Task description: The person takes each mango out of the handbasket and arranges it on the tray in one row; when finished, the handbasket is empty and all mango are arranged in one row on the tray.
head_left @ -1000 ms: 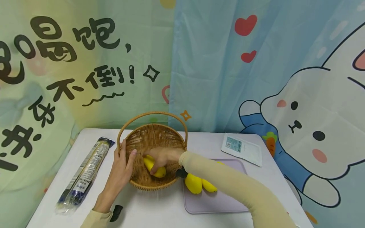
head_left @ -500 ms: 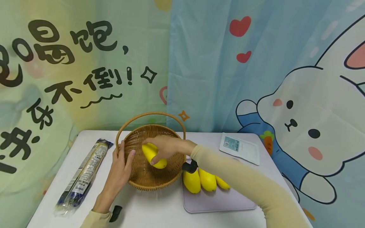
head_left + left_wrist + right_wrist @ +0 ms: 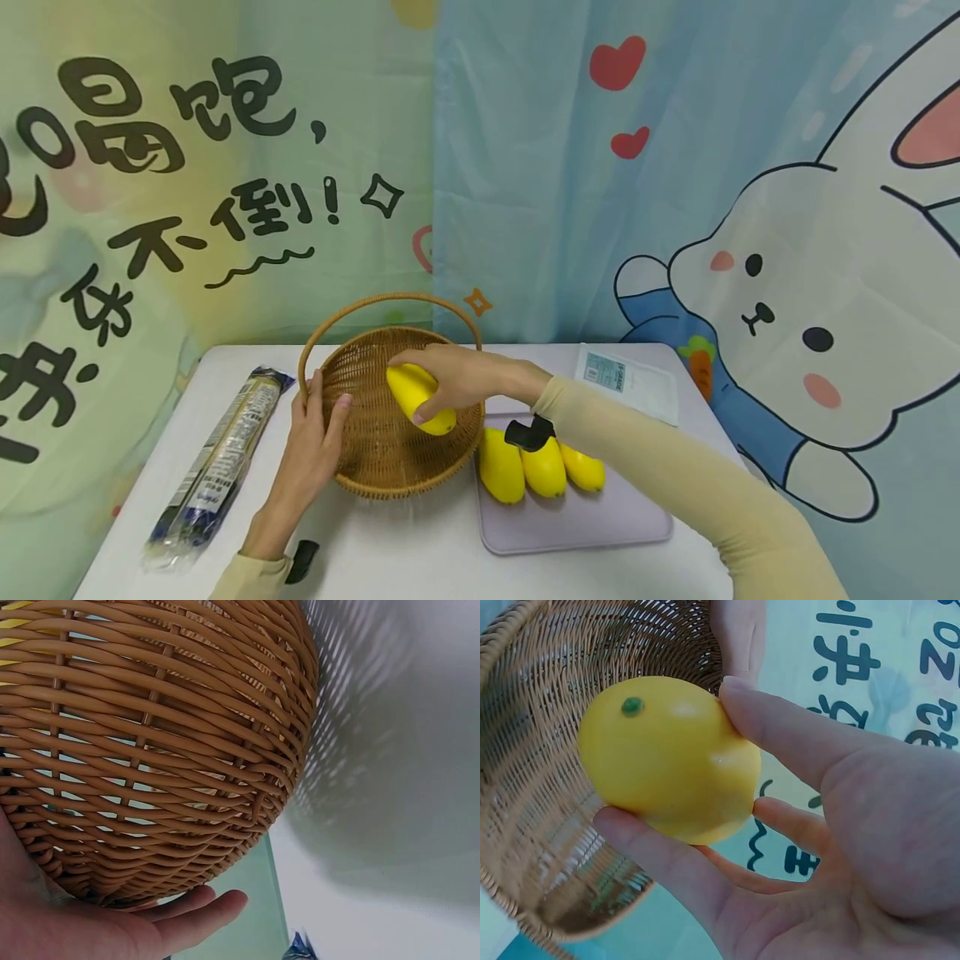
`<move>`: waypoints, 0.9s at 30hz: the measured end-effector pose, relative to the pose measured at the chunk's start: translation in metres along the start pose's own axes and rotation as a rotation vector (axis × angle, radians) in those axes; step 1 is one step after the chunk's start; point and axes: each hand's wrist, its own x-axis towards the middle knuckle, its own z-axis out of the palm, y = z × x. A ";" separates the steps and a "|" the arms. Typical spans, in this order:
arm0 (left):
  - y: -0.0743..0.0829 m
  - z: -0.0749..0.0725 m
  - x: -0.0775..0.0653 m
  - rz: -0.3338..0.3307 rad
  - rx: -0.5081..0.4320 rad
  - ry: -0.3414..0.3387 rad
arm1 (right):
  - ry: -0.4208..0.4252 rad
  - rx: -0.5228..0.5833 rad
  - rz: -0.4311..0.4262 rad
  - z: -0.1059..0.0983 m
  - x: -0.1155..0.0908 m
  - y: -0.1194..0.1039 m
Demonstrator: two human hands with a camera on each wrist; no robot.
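Observation:
My right hand (image 3: 461, 379) grips a yellow mango (image 3: 415, 392) between thumb and fingers, over the mouth of a brown wicker basket (image 3: 367, 454). In the right wrist view the mango (image 3: 667, 765) shows its green-dotted end, with the basket wall (image 3: 525, 772) behind it. My left hand (image 3: 309, 442) holds the basket's left side, thumb at the rim and fingers along the outside. In the left wrist view, two fingers (image 3: 199, 911) stretch out past the woven wall (image 3: 165, 757). Three more mangoes (image 3: 543, 468) lie side by side on a pale purple tray (image 3: 577, 529).
A long plastic-wrapped package (image 3: 221, 467) lies left of the basket on the white table (image 3: 405, 550). At the back right is a white pouch (image 3: 645, 392), partly behind my right sleeve (image 3: 660, 450). A printed curtain (image 3: 517, 208) hangs behind the table.
My right hand has lifted the mango from low inside the basket, up and to the right. My left hand stays on the basket. The tray's mangoes have come into fuller view.

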 end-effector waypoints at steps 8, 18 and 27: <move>0.003 0.001 0.001 -0.001 -0.008 -0.012 | 0.022 0.069 0.017 -0.009 -0.045 0.024; 0.004 -0.001 0.000 -0.020 0.017 -0.013 | 0.083 0.164 0.123 -0.008 -0.110 0.069; 0.003 0.000 -0.001 -0.032 0.024 -0.023 | 0.128 0.233 0.230 0.009 -0.155 0.119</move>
